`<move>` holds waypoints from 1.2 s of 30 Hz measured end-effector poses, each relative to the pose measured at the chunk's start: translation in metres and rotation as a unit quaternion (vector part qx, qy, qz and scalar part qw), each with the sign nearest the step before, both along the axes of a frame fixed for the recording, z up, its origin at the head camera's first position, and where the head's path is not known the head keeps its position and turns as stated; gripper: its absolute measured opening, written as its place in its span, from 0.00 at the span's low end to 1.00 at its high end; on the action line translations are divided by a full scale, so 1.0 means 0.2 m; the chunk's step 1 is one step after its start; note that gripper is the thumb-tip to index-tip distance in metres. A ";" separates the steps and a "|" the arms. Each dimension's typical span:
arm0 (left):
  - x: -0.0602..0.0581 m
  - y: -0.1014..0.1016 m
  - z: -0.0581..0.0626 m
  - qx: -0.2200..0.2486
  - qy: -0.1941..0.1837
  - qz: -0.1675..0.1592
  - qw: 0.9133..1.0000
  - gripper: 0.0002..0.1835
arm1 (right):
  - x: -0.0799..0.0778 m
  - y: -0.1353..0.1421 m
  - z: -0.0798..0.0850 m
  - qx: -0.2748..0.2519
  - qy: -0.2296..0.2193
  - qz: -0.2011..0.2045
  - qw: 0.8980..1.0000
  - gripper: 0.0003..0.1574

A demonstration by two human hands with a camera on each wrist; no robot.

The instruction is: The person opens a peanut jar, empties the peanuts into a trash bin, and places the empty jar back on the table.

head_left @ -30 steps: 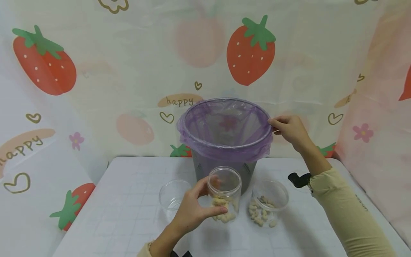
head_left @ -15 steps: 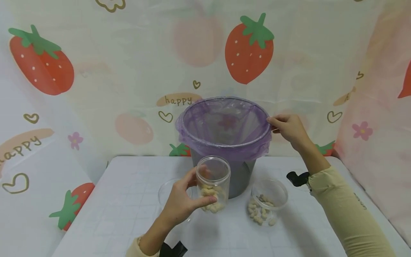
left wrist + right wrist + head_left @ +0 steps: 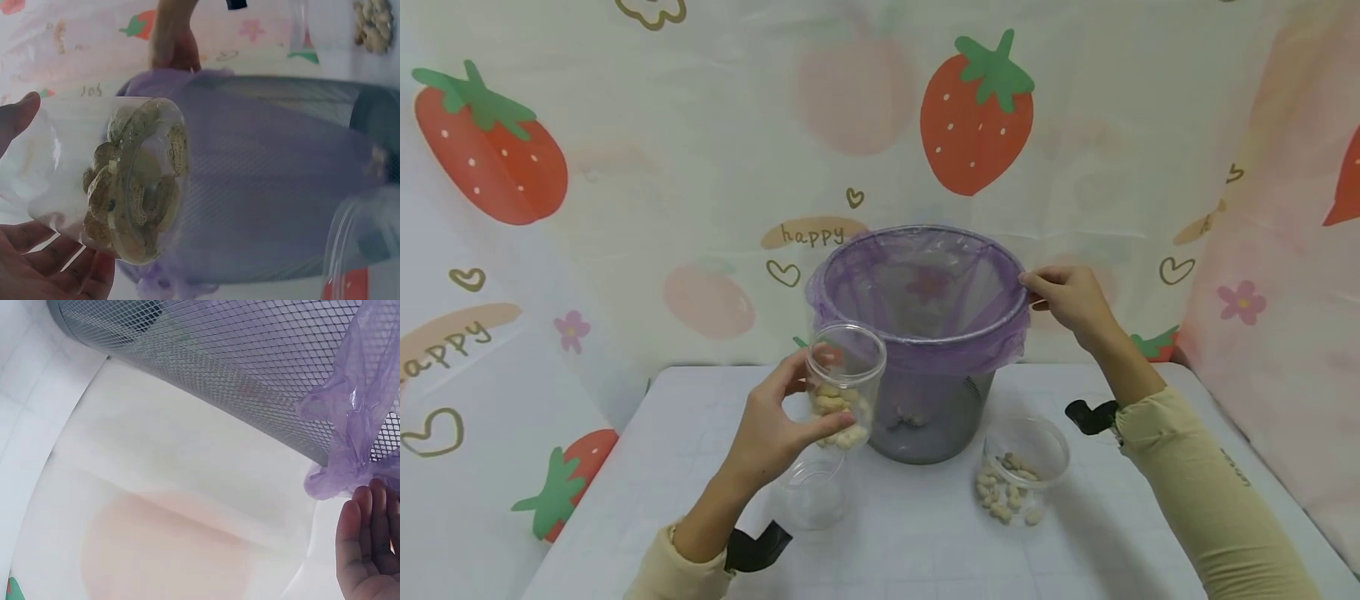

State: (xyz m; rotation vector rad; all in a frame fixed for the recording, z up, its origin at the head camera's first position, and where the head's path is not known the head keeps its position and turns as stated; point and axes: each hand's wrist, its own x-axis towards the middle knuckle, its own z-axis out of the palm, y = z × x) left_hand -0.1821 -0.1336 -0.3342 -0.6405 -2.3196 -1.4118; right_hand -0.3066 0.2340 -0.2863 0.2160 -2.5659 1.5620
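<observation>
My left hand [image 3: 778, 425] grips a clear plastic jar [image 3: 844, 367], lidless and upright, raised at the near left side of a mesh trash can [image 3: 936, 417]. Unshelled peanuts [image 3: 134, 181] lie at the jar's bottom, seen up close in the left wrist view. A purple trash bag [image 3: 992, 354] lines the can and is folded out over its rim. Over at the right of that rim, my right hand [image 3: 1075, 304] pinches the rim and bag edge between thumb and fingers. Through the can's mesh, a few pale pieces [image 3: 907, 418] show low inside.
On the table [image 3: 700, 450], a clear round tub [image 3: 1026, 450] with peanuts stands right of the can. Another clear tub [image 3: 812, 500] stands at the left, partly behind the jar and left hand. A strawberry-print cloth [image 3: 700, 167] hangs behind.
My left hand has carried the jar of peanuts leftward and up, from in front of the can to its left side. The right hand has stayed at the rim.
</observation>
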 end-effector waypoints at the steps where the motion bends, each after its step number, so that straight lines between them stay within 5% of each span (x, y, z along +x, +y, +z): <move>1: 0.00 -0.02 0.01 -0.005 0.002 0.009 1.000 0.40 | 0.00 0.00 0.00 -0.002 0.000 0.000 1.000 0.29; 13: -0.13 -0.24 0.16 -0.051 0.038 0.089 0.994 0.37 | 0.00 -0.01 -0.02 -0.004 0.003 -0.005 1.000 0.29; 23: -0.30 -0.40 0.33 -0.150 0.085 0.110 0.979 0.39 | 0.01 -0.02 -0.03 -0.005 0.001 -0.002 1.000 0.29; 27: -0.36 -0.42 0.40 -0.202 0.114 0.128 0.964 0.43 | 0.01 -0.01 -0.02 -0.011 0.003 -0.004 1.000 0.29; 33: -0.45 -0.45 0.45 -0.309 0.169 0.152 0.924 0.45 | 0.01 -0.01 -0.01 -0.023 0.010 0.001 1.000 0.28; 36: -0.49 -0.45 0.46 -0.334 0.182 0.150 0.913 0.44 | 0.01 -0.01 -0.01 -0.024 0.012 0.002 1.000 0.28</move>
